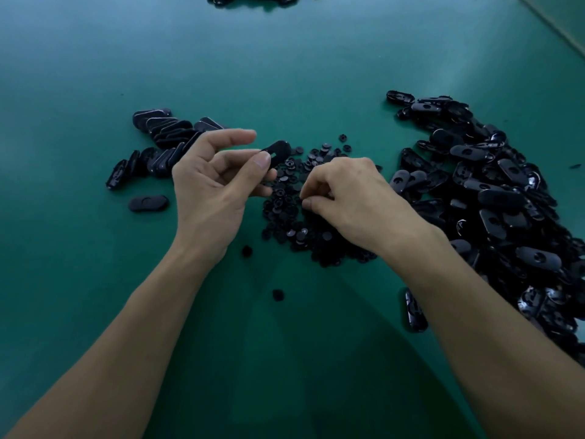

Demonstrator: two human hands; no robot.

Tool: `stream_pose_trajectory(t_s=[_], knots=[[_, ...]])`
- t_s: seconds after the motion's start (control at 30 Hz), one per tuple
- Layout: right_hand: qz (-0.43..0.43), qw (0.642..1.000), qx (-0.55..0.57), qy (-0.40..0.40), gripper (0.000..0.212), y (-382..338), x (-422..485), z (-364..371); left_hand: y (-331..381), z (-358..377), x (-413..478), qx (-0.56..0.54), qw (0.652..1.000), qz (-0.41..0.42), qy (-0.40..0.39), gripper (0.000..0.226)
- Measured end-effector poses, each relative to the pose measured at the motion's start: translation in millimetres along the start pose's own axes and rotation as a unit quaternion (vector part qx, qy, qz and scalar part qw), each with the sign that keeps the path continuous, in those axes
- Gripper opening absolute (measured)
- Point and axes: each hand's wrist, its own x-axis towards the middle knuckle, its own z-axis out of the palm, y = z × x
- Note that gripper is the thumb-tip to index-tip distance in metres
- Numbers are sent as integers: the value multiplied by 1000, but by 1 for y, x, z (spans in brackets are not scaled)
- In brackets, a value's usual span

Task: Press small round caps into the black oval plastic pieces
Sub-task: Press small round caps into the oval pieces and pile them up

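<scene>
Left hand (pixel 215 185) raised, thumb and fingers pinching one oval piece (pixel 278 150). Right hand (pixel 348 198) curled, knuckles up, in cap pile (pixel 285 213); grip unclear. Two stray caps (pixel 247 251) below centre.

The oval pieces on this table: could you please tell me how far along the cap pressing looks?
Seemingly done: a neat row of oval pieces stacked at the left. In hand: the left hand pinches one slotted oval piece while the right hand picks at the pile of round caps. Left: the big loose heap of oval pieces at the right, so most remains.
</scene>
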Motion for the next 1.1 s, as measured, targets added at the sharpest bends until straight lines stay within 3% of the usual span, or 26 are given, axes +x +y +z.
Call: stream_pose_trajectory(t_s=[0.4,0.8,1.1], knots=[[-6,1000,-18,12,6,4,-1,-6,-2,-2,1,18,1000,-3,6,10],[21,999,37,18,7,0,-1,-8,-1,-1,0,18,1000,-8,9,10],[30,999,32,-10,25,-6,-2,-14,-2,-2,0,25,1000,-14,10,10]])
